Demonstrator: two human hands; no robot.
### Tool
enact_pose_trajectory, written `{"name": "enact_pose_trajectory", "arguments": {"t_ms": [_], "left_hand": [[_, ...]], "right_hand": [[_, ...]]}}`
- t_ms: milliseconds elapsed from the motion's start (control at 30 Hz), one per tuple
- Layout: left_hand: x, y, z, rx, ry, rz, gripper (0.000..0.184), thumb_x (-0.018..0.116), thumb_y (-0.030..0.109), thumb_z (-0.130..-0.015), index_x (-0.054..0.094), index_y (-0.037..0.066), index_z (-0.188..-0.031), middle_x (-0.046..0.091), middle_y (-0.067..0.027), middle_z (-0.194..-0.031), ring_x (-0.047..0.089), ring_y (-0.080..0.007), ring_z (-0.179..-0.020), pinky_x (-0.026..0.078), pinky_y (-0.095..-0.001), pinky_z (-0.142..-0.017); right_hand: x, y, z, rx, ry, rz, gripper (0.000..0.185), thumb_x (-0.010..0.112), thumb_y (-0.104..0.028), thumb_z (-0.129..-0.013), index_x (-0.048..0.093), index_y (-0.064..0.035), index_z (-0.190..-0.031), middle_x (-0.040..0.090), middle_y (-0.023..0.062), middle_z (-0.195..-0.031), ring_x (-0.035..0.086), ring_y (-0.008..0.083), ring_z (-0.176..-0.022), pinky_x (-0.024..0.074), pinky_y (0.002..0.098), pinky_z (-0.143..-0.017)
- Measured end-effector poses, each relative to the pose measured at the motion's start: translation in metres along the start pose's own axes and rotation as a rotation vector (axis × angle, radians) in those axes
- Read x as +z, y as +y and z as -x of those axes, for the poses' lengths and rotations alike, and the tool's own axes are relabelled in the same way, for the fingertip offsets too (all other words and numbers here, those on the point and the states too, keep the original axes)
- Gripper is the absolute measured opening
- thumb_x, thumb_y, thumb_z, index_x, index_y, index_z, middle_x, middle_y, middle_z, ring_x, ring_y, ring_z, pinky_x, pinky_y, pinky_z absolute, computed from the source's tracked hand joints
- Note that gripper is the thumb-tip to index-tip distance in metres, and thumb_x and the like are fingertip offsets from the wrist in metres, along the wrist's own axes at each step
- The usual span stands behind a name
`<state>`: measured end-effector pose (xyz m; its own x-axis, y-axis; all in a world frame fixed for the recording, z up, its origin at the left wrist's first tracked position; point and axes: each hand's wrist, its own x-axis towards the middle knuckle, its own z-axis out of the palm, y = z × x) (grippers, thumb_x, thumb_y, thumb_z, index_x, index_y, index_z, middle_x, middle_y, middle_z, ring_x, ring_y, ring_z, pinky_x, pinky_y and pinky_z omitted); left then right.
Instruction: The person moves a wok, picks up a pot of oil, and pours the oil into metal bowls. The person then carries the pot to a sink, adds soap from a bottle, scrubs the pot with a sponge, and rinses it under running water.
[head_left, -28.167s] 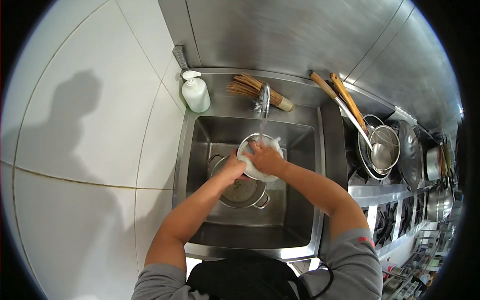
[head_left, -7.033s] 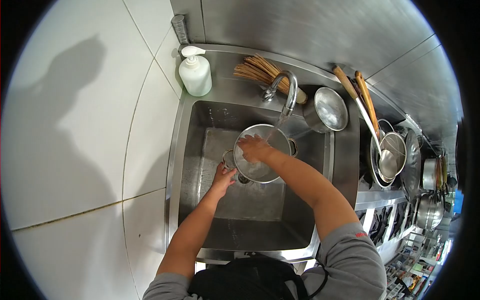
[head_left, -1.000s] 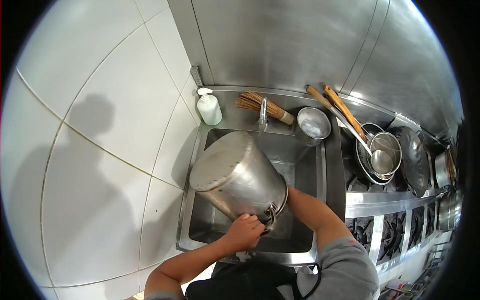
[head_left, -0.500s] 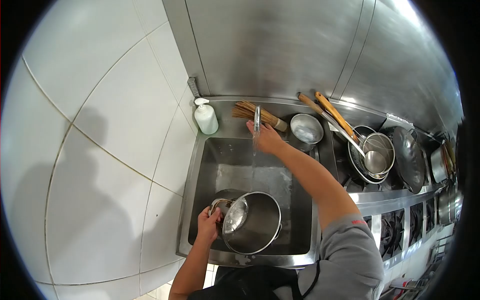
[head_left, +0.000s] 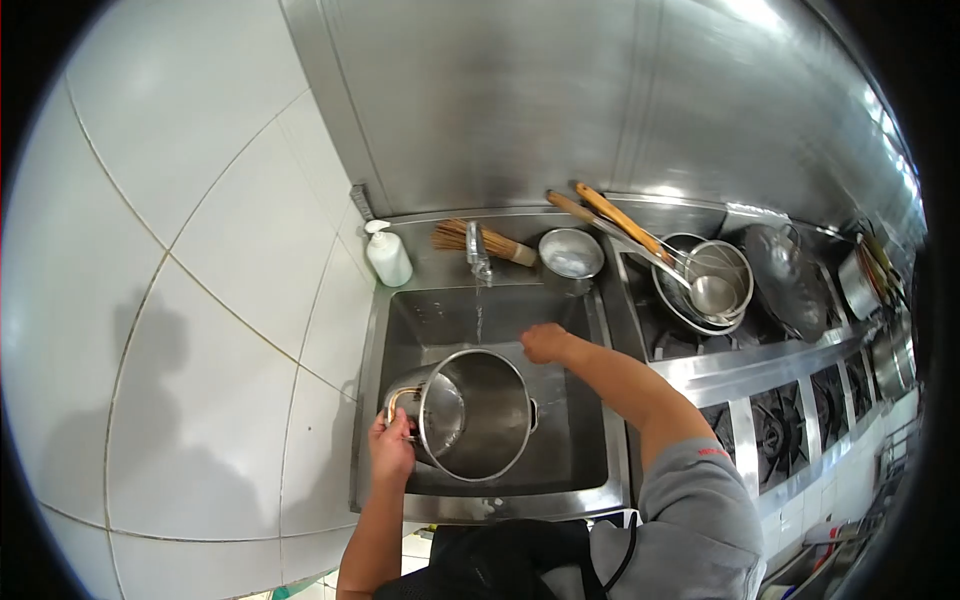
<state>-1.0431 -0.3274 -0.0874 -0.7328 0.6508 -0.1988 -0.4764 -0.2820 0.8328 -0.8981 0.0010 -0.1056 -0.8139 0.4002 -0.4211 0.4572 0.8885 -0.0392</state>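
Note:
My left hand (head_left: 392, 447) grips a side handle of a deep stainless steel pot (head_left: 480, 470), which is tilted inside the sink (head_left: 570, 470). Some water lies in the pot, toward the handle side. A thin stream runs down from the faucet (head_left: 477, 255) and ends near the pot's far rim. My right hand (head_left: 544, 343) hovers over the sink, right of the stream and apart from the pot. Its fingers are curled in, with nothing visible in them.
A white pump bottle (head_left: 388, 257), a bamboo brush (head_left: 510, 247) and a metal bowl (head_left: 571, 254) line the sink's back ledge. On the right, a stove holds a pot with strainers and a ladle (head_left: 713, 296), beside a dark wok (head_left: 785, 285). White tiles (head_left: 210, 380) wall the left.
My right hand has left the faucet and come down over the sink, its fingers now curled. The pot has been raised and tipped, still in my left hand. The view has shifted.

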Motion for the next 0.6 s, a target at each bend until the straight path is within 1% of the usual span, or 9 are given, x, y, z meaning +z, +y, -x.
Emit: {"name": "enact_pose_trajectory", "arguments": {"t_ms": [67,133,267,333,367,400,467,533,600], "left_hand": [[0.006,0.004,0.005,0.084,0.009,-0.049,0.021,0.063,0.011,-0.091,0.052,0.009,-0.073,0.048,0.0016,-0.06,0.049,-0.0105,-0.06,0.042,-0.0255,-0.063],[0.015,0.01,0.011,0.027,0.022,0.046,0.016,0.063,0.01,-0.09,0.055,0.008,-0.077,0.048,0.0018,-0.06,0.047,-0.0095,-0.058,0.042,-0.0251,-0.061],[0.021,0.017,0.015,0.009,-0.012,0.085,0.014,0.058,0.013,-0.094,0.054,0.01,-0.081,0.043,0.0041,-0.061,0.045,-0.0086,-0.058,0.042,-0.0254,-0.058],[0.048,0.033,0.033,-0.016,-0.041,0.065,0.018,0.056,0.022,-0.096,0.052,0.012,-0.081,0.042,0.0039,-0.063,0.047,-0.0097,-0.061,0.047,-0.0295,-0.062],[0.057,0.038,0.036,-0.047,-0.027,0.075,0.02,0.055,0.024,-0.096,0.052,0.012,-0.081,0.042,0.0033,-0.063,0.048,-0.0108,-0.063,0.049,-0.0317,-0.065],[0.064,0.044,0.035,-0.078,-0.016,0.079,0.021,0.055,0.026,-0.096,0.052,0.012,-0.082,0.042,0.0028,-0.063,0.049,-0.0119,-0.064,0.05,-0.0339,-0.067],[0.054,0.051,0.024,-0.094,-0.072,0.094,0.028,0.053,0.029,-0.097,0.049,0.012,-0.075,0.042,0.0021,-0.063,0.049,-0.0141,-0.066,0.049,-0.0362,-0.07],[0.044,0.057,0.008,-0.107,-0.267,0.103,0.036,0.052,0.03,-0.098,0.043,0.013,-0.067,0.041,0.0021,-0.062,0.048,-0.0139,-0.065,0.047,-0.0343,-0.071],[0.044,0.067,0.011,-0.106,-0.287,0.152,0.041,0.052,0.03,-0.098,0.038,0.014,-0.063,0.039,0.0018,-0.061,0.047,-0.0136,-0.065,0.045,-0.0333,-0.072]], "right_hand": [[0.011,0.006,0.029,0.022,-0.021,-0.084,0.043,0.051,-0.018,-0.085,0.056,-0.0061,-0.126,0.064,0.0201,-0.113,0.061,0.0357,-0.106,0.0462,0.0438,-0.095],[0.028,0.013,0.056,-0.105,0.05,-0.346,0.041,0.049,-0.018,-0.086,0.058,-0.0059,-0.124,0.061,0.0207,-0.118,0.057,0.0365,-0.112,0.044,0.0422,-0.098],[0.025,0.0,0.145,0.064,0.179,-0.877,0.047,0.045,-0.037,-0.096,0.053,-0.0034,-0.128,0.057,0.0217,-0.125,0.052,0.0347,-0.119,0.0415,0.0395,-0.1],[0.058,-0.01,0.184,0.096,0.388,-1.017,0.053,0.043,-0.044,-0.098,0.049,-0.0027,-0.131,0.057,0.0217,-0.125,0.054,0.0336,-0.118,0.042,0.0385,-0.099],[0.065,-0.02,0.211,0.129,0.461,-1.003,0.051,0.045,-0.038,-0.099,0.043,0.0008,-0.133,0.061,0.0204,-0.119,0.059,0.0305,-0.11,0.0452,0.0361,-0.094],[0.084,-0.029,0.233,0.111,0.6,-1.045,0.047,0.05,-0.033,-0.098,0.046,0.0005,-0.13,0.063,0.0169,-0.117,0.062,0.0258,-0.103,0.0469,0.0354,-0.092],[0.099,-0.054,0.3,0.131,0.6,-1.245,0.043,0.055,-0.032,-0.096,0.051,-0.0006,-0.125,0.065,0.0142,-0.108,0.064,0.022,-0.095,0.0502,0.0333,-0.086],[0.13,-0.086,0.364,0.149,0.557,-1.495,0.039,0.056,-0.028,-0.096,0.052,-0.0013,-0.125,0.066,0.0083,-0.103,0.063,0.0146,-0.086,0.0521,0.03,-0.078],[0.165,-0.129,0.427,0.375,0.563,-1.675,0.035,0.054,-0.025,-0.097,0.055,-0.0009,-0.121,0.067,0.0071,-0.103,0.064,0.0135,-0.086,0.0525,0.0285,-0.077]]}}
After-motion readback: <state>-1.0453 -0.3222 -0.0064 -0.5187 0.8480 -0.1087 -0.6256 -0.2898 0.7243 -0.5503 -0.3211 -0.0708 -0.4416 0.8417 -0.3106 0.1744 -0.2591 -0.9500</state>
